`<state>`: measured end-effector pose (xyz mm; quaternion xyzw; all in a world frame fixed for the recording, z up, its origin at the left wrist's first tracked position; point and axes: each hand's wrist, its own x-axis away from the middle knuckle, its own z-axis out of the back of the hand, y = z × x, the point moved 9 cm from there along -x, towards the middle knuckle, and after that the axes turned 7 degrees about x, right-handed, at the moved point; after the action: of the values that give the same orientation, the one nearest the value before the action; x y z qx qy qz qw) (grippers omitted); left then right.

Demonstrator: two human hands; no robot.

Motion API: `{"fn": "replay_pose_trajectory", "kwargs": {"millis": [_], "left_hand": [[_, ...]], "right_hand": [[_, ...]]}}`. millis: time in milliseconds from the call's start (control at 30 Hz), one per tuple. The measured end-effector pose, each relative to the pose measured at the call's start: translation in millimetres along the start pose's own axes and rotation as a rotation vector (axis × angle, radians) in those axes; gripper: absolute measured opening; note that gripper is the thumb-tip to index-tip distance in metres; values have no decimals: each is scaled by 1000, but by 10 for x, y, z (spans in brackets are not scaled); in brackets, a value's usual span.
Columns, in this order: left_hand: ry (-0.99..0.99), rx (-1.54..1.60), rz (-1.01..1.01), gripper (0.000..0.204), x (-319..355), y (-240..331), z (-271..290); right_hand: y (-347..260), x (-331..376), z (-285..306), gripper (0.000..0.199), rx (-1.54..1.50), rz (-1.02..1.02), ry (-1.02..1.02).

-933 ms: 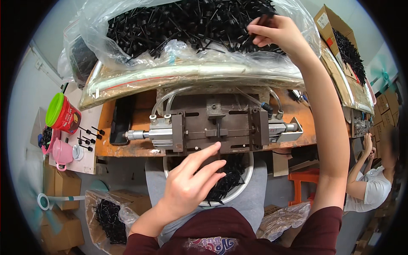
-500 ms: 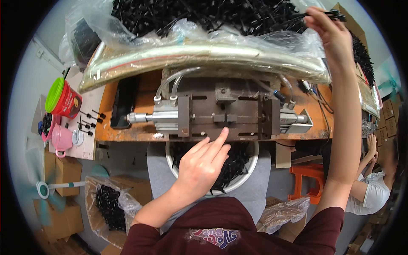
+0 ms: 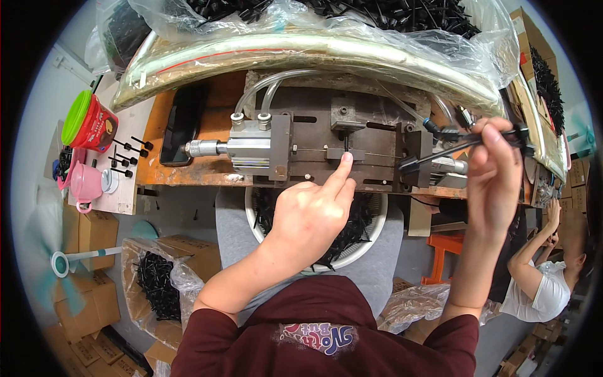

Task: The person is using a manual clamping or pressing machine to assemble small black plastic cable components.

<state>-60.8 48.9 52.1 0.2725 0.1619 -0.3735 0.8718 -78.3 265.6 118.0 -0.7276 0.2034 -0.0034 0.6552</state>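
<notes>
My left hand [image 3: 314,210] has its index finger stretched out to the small centre block [image 3: 356,154] of a dark metal fixture [image 3: 308,164]; the other fingers are bent and hold nothing visible. A short dark part [image 3: 347,139] stands just beyond that fingertip, beneath a metal bracket [image 3: 345,116]. Over the fixture's right end, my right hand [image 3: 497,163] is closed on several long black plastic rods [image 3: 449,148] with thicker ends. A white basket [image 3: 379,234] full of similar black parts sits at my lap, partly hidden by my left hand.
Across the back lies a plastic-lined container [image 3: 301,49] heaped with black parts. Air cylinders [image 3: 249,151] with clear hoses flank the fixture. A phone [image 3: 182,129], a red tub [image 3: 94,122] and a pink cup [image 3: 86,181] stand left. Another person [image 3: 543,279] works at far right.
My right hand has come down from the back heap toward the fixture's right end, bringing black rods. My left index finger has moved onto the centre block. The view has shifted slightly.
</notes>
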Motion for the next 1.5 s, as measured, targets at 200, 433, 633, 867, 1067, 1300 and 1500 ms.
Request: {"fn": "replay_pose_trajectory", "kwargs": {"millis": [200,433,633,867,1067,1300,1500], "left_hand": [[50,433,126,45,20,-116,142],[98,899,61,35,120,67,494],[246,458,89,31,218,-63,358],[153,64,-15,24,121,-34,18],[79,-13,-1,25,34,-29,-10],[50,357,84,44,3,-113,90],[130,813,48,43,55,49,337]], "right_hand": [[402,354,-102,12,-170,-172,30],[629,558,-313,10,-183,-278,-62],[539,487,-85,19,-59,-55,27],[576,633,-197,16,-65,-92,-8],[660,709,-271,18,-126,-167,-50],[774,786,-373,19,-276,-294,-75],[839,890,-550,19,-363,-428,-172]]}}
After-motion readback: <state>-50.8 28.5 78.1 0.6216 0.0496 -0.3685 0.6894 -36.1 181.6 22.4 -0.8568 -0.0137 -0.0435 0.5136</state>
